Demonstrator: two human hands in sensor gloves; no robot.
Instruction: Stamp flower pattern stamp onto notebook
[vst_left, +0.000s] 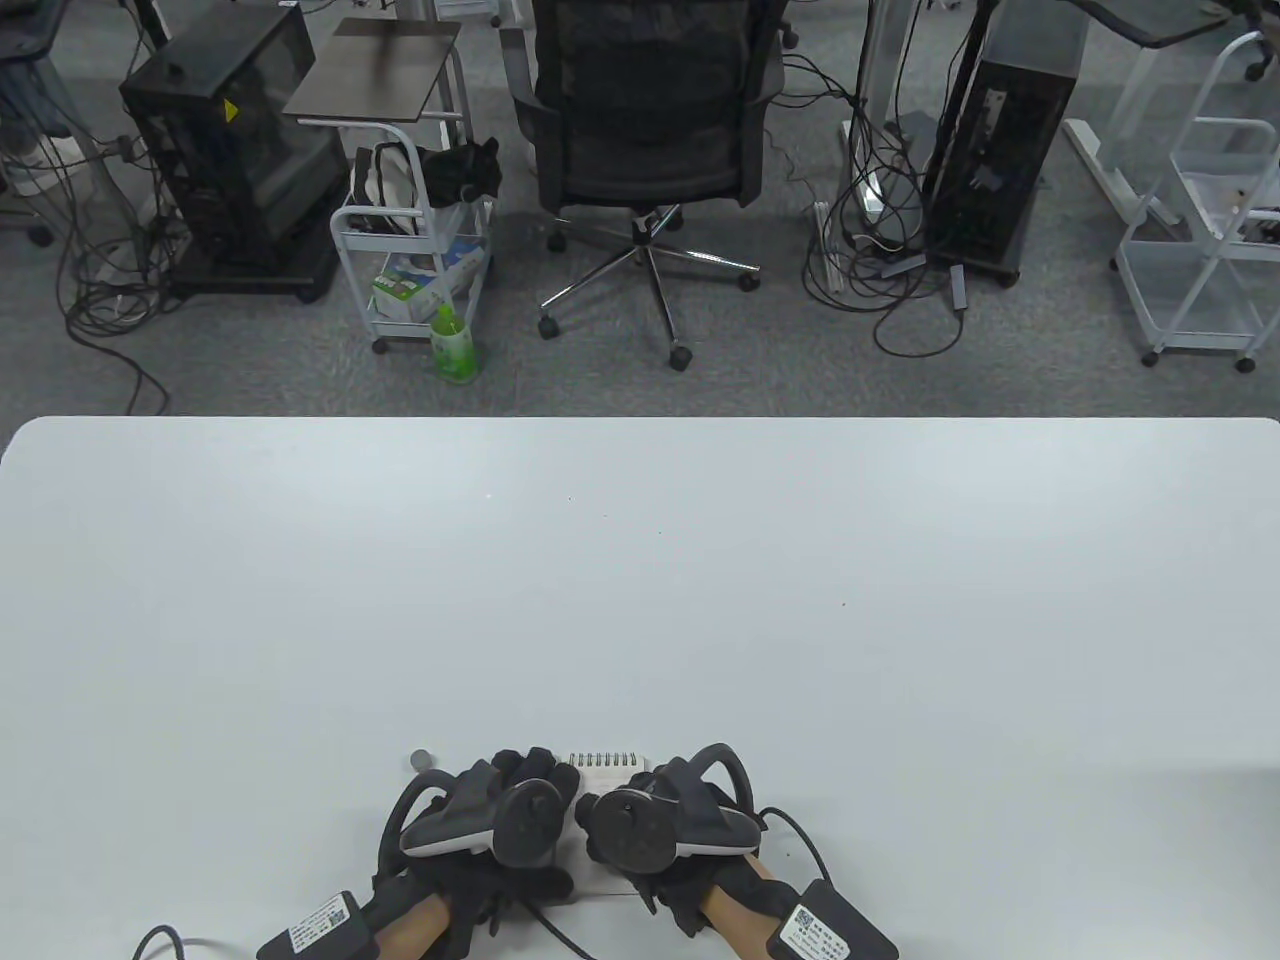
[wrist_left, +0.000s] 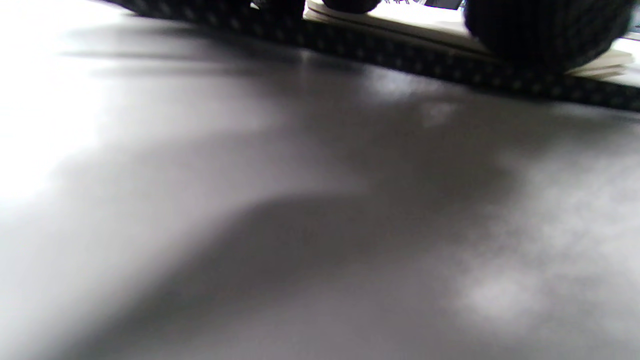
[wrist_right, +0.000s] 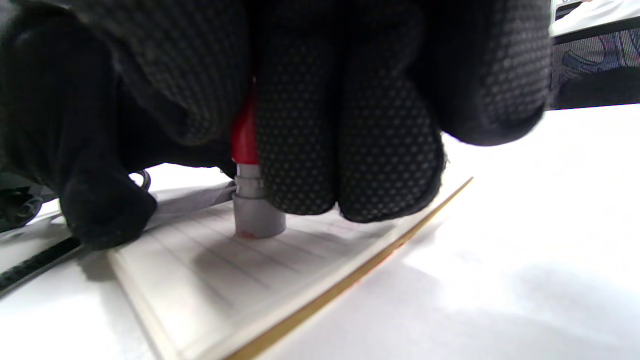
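Note:
A small spiral notebook (vst_left: 612, 768) lies open near the table's front edge, mostly hidden under both hands. In the right wrist view its lined page (wrist_right: 200, 285) shows. My right hand (wrist_right: 280, 200) grips a stamp with a red body and grey base (wrist_right: 256, 220), held upright with the base pressed on the page. My left hand (vst_left: 515, 790) lies beside it with fingers stretched onto the notebook's left part. In the left wrist view its fingertips (wrist_left: 545, 30) rest on the notebook's edge (wrist_left: 440, 37). My right hand also shows in the table view (vst_left: 655, 810).
A small grey round cap (vst_left: 422, 760) lies on the white table (vst_left: 640, 600) just left of my left hand. Beyond the far edge stand an office chair (vst_left: 650, 120), a cart (vst_left: 415, 260) and computer towers.

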